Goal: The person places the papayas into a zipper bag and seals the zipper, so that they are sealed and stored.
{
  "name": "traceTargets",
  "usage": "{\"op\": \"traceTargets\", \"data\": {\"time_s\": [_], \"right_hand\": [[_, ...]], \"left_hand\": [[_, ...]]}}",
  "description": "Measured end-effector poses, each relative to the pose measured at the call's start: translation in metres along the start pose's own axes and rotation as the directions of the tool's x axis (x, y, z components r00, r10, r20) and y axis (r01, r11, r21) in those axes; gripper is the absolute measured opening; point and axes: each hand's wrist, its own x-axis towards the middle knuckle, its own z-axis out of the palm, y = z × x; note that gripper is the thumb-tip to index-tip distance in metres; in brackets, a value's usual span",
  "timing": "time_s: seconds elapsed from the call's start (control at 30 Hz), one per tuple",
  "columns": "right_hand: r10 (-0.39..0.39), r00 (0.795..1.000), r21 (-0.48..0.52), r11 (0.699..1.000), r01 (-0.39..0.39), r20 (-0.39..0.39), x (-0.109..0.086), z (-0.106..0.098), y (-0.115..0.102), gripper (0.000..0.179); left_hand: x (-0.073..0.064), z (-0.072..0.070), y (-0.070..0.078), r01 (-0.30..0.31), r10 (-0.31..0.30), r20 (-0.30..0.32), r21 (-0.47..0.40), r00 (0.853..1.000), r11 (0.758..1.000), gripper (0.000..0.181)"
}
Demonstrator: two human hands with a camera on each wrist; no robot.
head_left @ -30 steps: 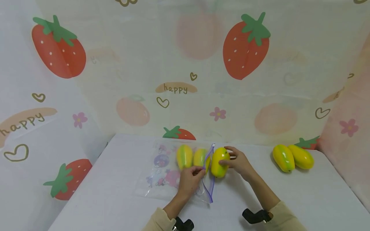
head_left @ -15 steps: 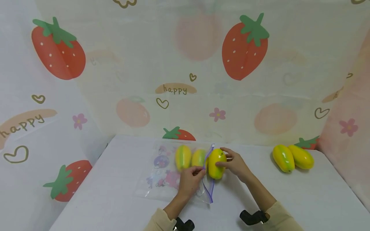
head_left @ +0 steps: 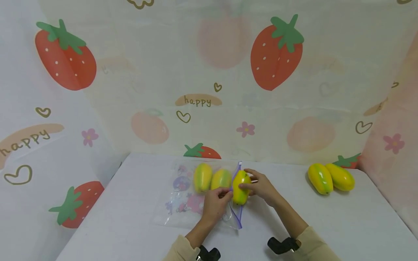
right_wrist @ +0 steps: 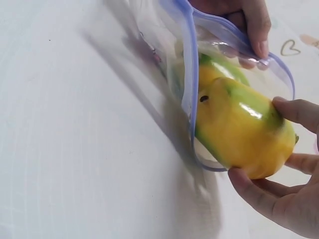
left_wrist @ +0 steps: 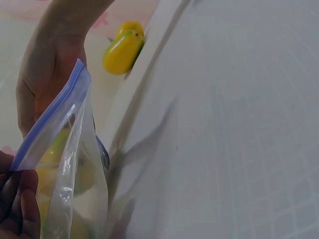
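Observation:
My left hand [head_left: 213,206] pinches the purple zip edge of a clear printed zip bag [head_left: 177,215], holding its mouth apart. Inside the bag lie two yellow-green papayas [head_left: 203,177], side by side. With thumb and fingers my right hand [head_left: 263,187] grips another papaya [head_left: 240,192] by its side and outer end. In the right wrist view the held papaya [right_wrist: 244,129] enters the bag's mouth, one end within the purple rim [right_wrist: 192,74]. The left wrist view shows the bag's zip edge [left_wrist: 50,112] between my left fingers, the fruit behind partly hidden by plastic.
Two more papayas [head_left: 320,178] rest touching each other at the table's back right. The white table [head_left: 130,232] meets a fruit-printed backdrop [head_left: 202,123] behind and at both sides. A black wrist mount [head_left: 282,245] sits on the right forearm.
My right hand has moved left with its papaya, from beside the bag's mouth into it. Both papayas inside have shifted slightly left. My left hand stays at the zip edge.

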Motion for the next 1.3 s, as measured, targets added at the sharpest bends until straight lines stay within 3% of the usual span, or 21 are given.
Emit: {"op": "traceTargets", "data": {"time_s": [0.1,0.4,0.8,1.0,1.3], "right_hand": [[0.008,1.0,-0.01,1.0,-0.008,0.001,0.001,0.002,-0.001,0.072],[0.021,0.996,-0.032,0.999,-0.024,-0.092,0.007,0.01,-0.002,0.07],[0.047,0.998,0.093,0.995,-0.042,-0.051,0.01,0.015,-0.001,0.063],[0.034,0.996,0.11,0.994,-0.026,-0.078,0.011,0.018,0.0,0.061],[0.041,0.987,0.19,0.982,-0.011,-0.156,0.016,0.028,0.0,0.036]], "left_hand": [[0.0,0.0,-0.001,-0.002,0.002,0.011,0.013,1.0,1.0,0.021],[0.0,0.0,-0.001,0.009,-0.009,0.031,0.017,0.999,1.0,0.022],[-0.001,-0.001,-0.002,0.019,-0.02,0.046,0.027,0.999,0.999,0.022],[-0.002,-0.001,-0.003,0.01,-0.012,0.052,0.034,0.999,0.999,0.023],[-0.003,0.0,-0.001,0.004,-0.006,0.058,0.029,0.998,1.0,0.02]]}}
